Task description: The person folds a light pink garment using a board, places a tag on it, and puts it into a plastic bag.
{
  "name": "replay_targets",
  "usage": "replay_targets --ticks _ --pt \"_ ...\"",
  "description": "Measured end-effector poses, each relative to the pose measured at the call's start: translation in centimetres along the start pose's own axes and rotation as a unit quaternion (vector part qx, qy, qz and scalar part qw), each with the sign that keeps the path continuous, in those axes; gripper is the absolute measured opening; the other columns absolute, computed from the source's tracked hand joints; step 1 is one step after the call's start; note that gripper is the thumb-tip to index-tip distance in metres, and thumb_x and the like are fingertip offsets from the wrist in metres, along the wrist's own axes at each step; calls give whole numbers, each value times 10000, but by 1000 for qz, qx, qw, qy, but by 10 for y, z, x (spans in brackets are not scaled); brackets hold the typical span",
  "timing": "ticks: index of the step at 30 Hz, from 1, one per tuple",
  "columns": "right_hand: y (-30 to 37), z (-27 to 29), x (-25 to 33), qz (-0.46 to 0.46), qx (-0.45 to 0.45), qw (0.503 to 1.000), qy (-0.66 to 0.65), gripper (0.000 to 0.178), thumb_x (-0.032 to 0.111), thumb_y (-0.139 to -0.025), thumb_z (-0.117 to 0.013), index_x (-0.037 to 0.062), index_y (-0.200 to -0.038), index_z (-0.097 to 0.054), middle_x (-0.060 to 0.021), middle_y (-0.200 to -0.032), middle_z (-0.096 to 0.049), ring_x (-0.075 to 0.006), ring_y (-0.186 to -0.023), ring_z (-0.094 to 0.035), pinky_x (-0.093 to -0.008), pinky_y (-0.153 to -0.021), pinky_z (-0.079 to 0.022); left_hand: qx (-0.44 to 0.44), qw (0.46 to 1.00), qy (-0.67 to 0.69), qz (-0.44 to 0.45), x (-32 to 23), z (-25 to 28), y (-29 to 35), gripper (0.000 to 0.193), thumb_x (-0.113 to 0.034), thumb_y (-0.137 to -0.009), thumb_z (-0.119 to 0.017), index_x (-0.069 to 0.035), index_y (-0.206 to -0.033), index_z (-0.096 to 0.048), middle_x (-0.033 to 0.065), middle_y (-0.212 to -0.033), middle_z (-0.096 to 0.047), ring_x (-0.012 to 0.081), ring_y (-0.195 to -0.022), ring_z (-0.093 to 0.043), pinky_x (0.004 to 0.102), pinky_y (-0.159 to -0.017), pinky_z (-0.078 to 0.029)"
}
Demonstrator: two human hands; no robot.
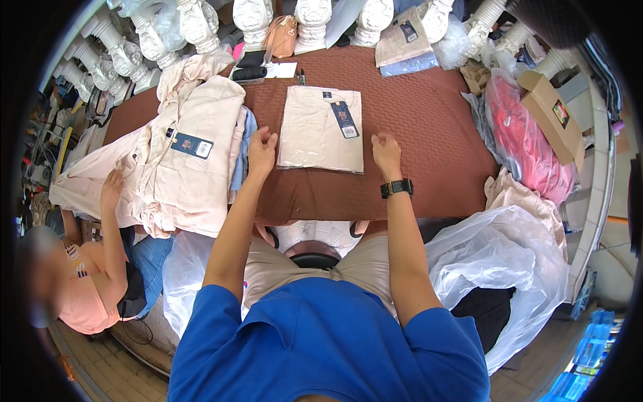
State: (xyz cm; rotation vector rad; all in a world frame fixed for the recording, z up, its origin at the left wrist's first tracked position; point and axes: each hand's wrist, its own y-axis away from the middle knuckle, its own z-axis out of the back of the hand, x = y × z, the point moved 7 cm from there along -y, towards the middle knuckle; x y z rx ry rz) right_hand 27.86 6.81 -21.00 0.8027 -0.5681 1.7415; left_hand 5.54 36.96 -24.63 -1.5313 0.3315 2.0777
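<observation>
A folded cream shirt (308, 134) in a clear plastic sleeve lies in front of me, a dark blue hang tag (344, 119) on its upper right. My left hand (262, 153) hovers just past its left edge, fingers half curled and slightly apart, with nothing in them. Beside the right edge is my right hand (386, 154), also empty, its fingers loosely bent; that wrist wears a black watch (396, 188). Neither hand appears to touch the sleeve. To the left lies a pile of cream shirts (194, 114), the top one unfolded and bearing a blue tag (192, 145).
A brown cloth covers the table (429, 134). Packed garments (405, 40) sit at the far right, near white balusters (313, 20). Along the right are a red bundle in plastic (516, 127), a cardboard box (552, 117) and a large clear bag (495, 248). Another person (94, 281) touches the pile's sleeve.
</observation>
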Motion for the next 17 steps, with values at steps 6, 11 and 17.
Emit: replay_targets --ticks 6,11,17 --pt "22 -41 6 -76 155 978 -115 471 281 -885 -725 -84 -1171 -646 -190 -1068 -724 -276 -989 -699 -370 -880 -525 134 989 -32 -50 -5 -21 25 500 -39 -863 -694 41 -1335 -548 150 -1158 -691 158 -890 -668 304 -757 -549" --pt "38 -18 24 12 184 930 -319 366 108 -883 -721 -69 -1194 -642 -122 -1090 -716 -174 -978 -663 -330 -875 -520 173 983 16 -60 -16 -18 74 428 -6 -822 -699 9 -1241 -611 165 -1062 -708 251 -937 -693 338 -784 -546" --pt "32 78 91 146 191 921 -306 350 31 -897 -668 -8 -1242 -618 -154 -1043 -744 -249 -952 -734 -373 -829 -590 36 983 -97 -153 -51 31 149 392 -126 -921 -686 -76 -1297 -588 123 -1111 -580 174 -703 -564 275 -629 -471"
